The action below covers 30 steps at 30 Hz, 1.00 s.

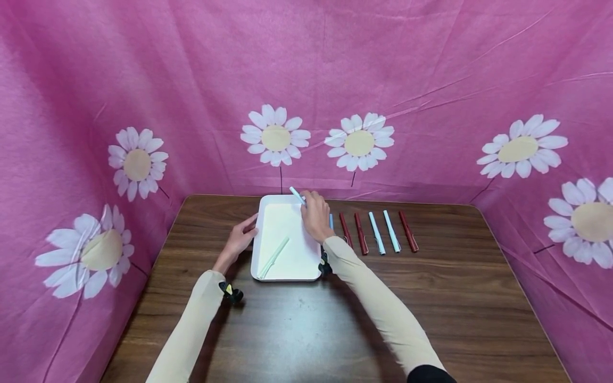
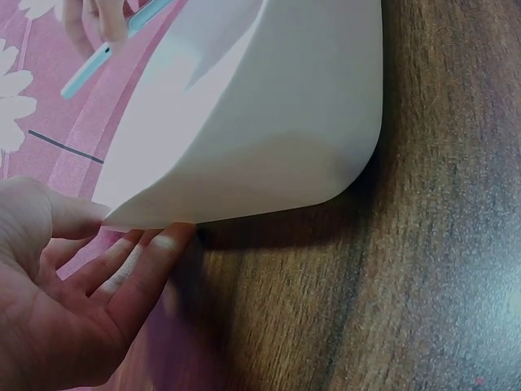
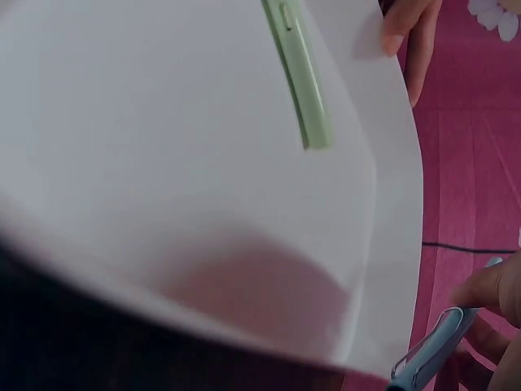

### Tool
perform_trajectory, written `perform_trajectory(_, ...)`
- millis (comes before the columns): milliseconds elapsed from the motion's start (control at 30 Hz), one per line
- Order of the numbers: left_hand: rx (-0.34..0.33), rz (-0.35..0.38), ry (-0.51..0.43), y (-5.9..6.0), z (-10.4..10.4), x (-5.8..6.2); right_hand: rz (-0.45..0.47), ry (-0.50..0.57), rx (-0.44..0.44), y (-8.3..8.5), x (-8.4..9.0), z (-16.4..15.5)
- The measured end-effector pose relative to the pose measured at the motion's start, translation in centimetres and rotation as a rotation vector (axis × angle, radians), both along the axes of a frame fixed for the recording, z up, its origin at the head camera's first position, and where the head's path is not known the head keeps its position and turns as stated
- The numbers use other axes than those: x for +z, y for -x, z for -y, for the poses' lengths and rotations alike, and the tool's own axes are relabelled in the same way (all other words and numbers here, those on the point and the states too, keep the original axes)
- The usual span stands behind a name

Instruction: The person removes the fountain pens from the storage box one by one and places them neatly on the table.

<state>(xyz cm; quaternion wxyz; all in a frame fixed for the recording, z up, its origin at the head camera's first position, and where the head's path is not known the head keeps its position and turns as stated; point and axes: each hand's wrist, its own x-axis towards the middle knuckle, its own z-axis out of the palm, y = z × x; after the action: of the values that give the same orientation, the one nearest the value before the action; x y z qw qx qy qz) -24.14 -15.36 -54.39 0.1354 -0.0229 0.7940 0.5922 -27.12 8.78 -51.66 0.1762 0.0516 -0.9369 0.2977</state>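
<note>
A white tray (image 1: 268, 210) lies on the dark wooden table (image 1: 335, 319), with a pale green pen (image 1: 274, 257) inside it near the front left. My right hand (image 1: 308, 205) hovers over the tray's far right corner and pinches a light blue pen (image 1: 297, 194). The right wrist view shows that blue pen (image 3: 431, 352) beyond the tray's rim (image 3: 391, 204), and the green pen (image 3: 297, 73) on the tray floor. My left hand (image 1: 248, 227) rests with fairly straight fingers (image 2: 151, 261) against the tray's left rim (image 2: 244, 208).
To the right of the tray, several pens lie in a row: dark red (image 1: 345, 230), dark red (image 1: 361, 233), light blue (image 1: 376, 233), light blue (image 1: 391, 231), dark red (image 1: 408, 231). Pink daisy-print cloth (image 1: 431, 80) walls the table on three sides.
</note>
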Motion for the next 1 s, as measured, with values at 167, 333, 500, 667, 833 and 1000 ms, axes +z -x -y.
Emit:
perform_trajectory(167, 0.01, 0.0, -0.009, 0.0, 0.0, -0.1, 0.057, 0.004, -0.019, 0.1, 0.1, -1.1)
perform_trajectory(333, 0.008, -0.01, -0.018, 0.1, 0.0, -0.2, 0.087, 0.034, -0.046, 0.2, 0.6, -2.5)
perform_trajectory(500, 0.01, -0.009, -0.023, 0.3, 0.0, -0.3, 0.114, 0.058, -0.058, 0.3, 0.7, -4.2)
perform_trajectory(667, 0.013, -0.011, -0.006, 0.4, 0.1, -0.4, 0.127, 0.057, -0.085, 0.1, 0.7, -5.9)
perform_trajectory(833, 0.019, -0.023, 0.003, 0.5, 0.1, -0.5, 0.146, 0.057, -0.111, -0.1, 0.5, -7.5)
perform_trajectory(1000, 0.033, -0.042, 0.019, 0.4, -0.1, -0.5, 0.16, 0.069, -0.129, -0.5, 0.2, -8.9)
